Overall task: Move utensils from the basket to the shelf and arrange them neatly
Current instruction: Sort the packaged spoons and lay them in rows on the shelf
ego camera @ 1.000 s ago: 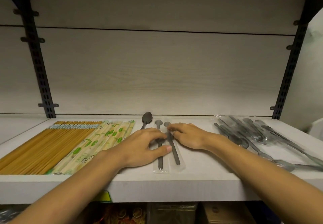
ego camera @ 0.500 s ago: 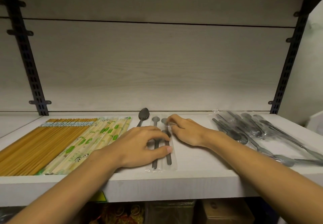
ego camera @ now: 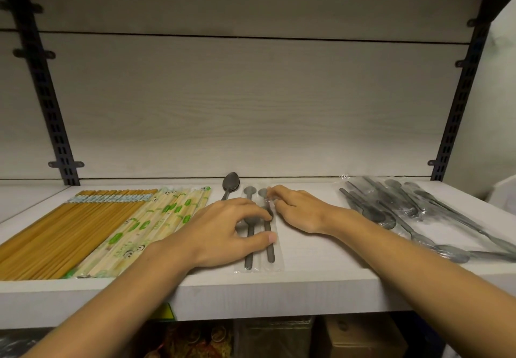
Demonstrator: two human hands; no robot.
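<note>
Two bare hands are working at the middle of a white shelf point(ego camera: 279, 287). The left hand point(ego camera: 223, 234) is lying over two grey spoons in clear plastic sleeves point(ego camera: 258, 257), its fingers curled down onto the handles and its thumb pressing on the sleeve of the right-hand spoon. The right hand point(ego camera: 300, 211) is resting just beside it, fingertips point(ego camera: 272, 191) bent and pinching or nudging the plastic near the bowls at the far end. An unwrapped spoon point(ego camera: 230, 184) is lying just left of the pair, its handle hidden under the left hand. Further left, plain wooden chopsticks point(ego camera: 55, 232) and paper-wrapped chopsticks with green print point(ego camera: 145, 226) are lying in tidy rows. To the right, a loose heap of wrapped spoons point(ego camera: 405, 212) is lying well apart from the hands, crossed and unsorted. The basket is not showing in this view.

Risks, as judged from this layout: the sleeves are looking slick, so uneven pressure from the two hands may be enough to skew one spoon against the other or slide a handle inside its wrapper. The near ends of the sleeves are sitting close to the front edge of the shelf; a pull toward the body could tip them over it. A sideways push leftward could disturb the unwrapped spoon and, beyond it, the chopstick row.
</note>
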